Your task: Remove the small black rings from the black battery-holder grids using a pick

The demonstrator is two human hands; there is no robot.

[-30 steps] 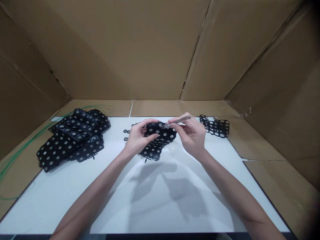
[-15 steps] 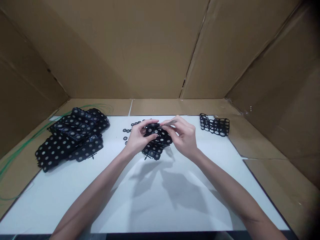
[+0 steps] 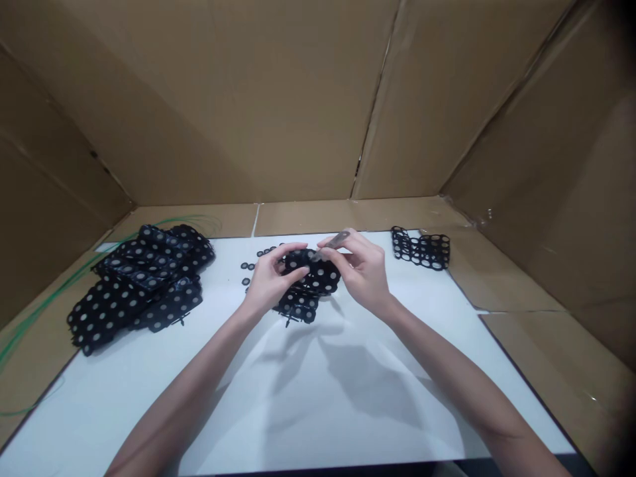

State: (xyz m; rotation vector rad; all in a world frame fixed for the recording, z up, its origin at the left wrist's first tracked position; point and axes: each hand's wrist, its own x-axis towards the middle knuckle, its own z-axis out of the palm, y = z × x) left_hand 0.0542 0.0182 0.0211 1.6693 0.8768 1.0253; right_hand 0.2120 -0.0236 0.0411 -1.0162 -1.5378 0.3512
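Between both hands, above the white board, is a crumpled black sheet dotted with pale round spots [image 3: 322, 278]. My left hand [image 3: 265, 281] grips its left side, with thumb and fingers around the upper edge. A thin flat grey metal tool, blade-like in shape [image 3: 340, 238], is pinched in my right hand [image 3: 366, 270]; its lower end points at the sheet near my left thumb. Whether that tip touches the sheet I cannot tell. Several small dark discs with pale centres [image 3: 246, 266] lie just left of and behind my left hand.
A heap of spotted black sheets [image 3: 144, 278] covers the left of the white board [image 3: 318, 424]. At the back right lies a black sheet with open round holes [image 3: 422, 250]. Green strands [image 3: 54, 291] curve along the left side. Cardboard walls [image 3: 248, 99] enclose the back and sides.
The metal tool has tilted more upright in my right hand, showing a broader face. The held sheet has shifted slightly. The whole view has moved a little with my head.
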